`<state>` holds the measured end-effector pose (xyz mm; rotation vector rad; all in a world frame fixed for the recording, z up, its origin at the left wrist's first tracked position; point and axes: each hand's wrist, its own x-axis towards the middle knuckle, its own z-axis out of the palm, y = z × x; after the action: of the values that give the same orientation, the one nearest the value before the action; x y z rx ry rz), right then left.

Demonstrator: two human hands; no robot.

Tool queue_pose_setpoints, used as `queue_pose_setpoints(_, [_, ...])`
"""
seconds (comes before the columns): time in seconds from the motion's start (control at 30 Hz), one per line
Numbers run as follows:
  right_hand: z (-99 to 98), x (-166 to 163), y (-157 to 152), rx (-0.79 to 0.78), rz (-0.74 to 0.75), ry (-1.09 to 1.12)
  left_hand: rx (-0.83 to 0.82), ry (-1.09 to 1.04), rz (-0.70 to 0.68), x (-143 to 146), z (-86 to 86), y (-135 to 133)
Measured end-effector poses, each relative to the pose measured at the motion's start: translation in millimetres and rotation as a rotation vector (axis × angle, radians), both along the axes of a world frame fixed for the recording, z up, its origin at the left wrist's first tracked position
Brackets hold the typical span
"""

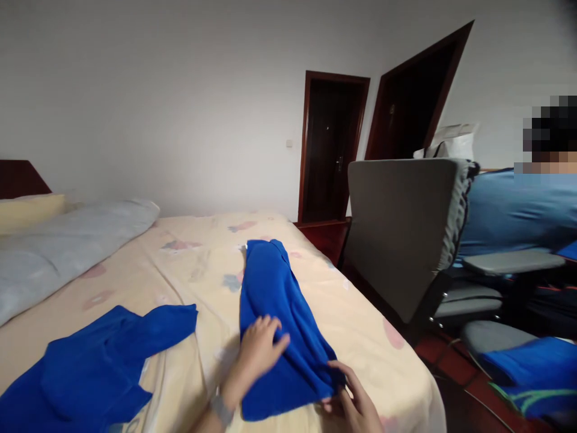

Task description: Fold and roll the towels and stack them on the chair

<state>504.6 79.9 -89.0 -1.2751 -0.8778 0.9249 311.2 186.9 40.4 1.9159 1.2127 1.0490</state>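
A blue garment (274, 300), folded into a long strip, lies lengthwise on the cream patterned bedsheet (198, 264). My left hand (259, 349) rests flat on its near half, fingers stretched out. My right hand (351, 400) pinches the garment's near right corner at the bed's edge. A second blue garment (99, 367) lies spread and crumpled to the left, untouched.
A grey duvet (67, 246) and a yellow pillow (27, 210) lie at the bed's far left. A grey office chair (406, 234) stands close to the bed's right side, with a person in blue (518, 210) behind it. More blue clothes (532, 367) lie at the lower right. Dark doors (333, 150) stand beyond.
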Motion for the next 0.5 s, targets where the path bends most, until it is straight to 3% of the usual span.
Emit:
queue_pose_setpoints(0.07, [-11.7,6,5,-0.019,0.023,-0.048,-0.045,0.094,-0.035,-18,-57.3,-38])
queue_pose_setpoints(0.1, [-14.6,11,5,-0.029,0.027,-0.087,-0.049,0.125,-0.051,-29,-74.6,-50])
queue_pose_setpoints(0.17, [-15.0,23,4,-0.052,0.016,-0.152,-0.054,0.199,-0.143,-54,-87.9,-61])
queue_pose_setpoints(0.3, [-4.4,33,6,-0.105,-0.045,-0.201,-0.053,0.233,-0.183,-88,-74.5,-64])
queue_pose_setpoints(0.4, [9.4,33,9,-0.108,-0.072,-0.196,-0.031,0.129,-0.097,-96,-65.3,-70])
queue_pose_setpoints(0.5, [37.3,34,-1,0.023,-0.035,-0.181,0.030,-0.037,0.037,-97,-49.0,-87])
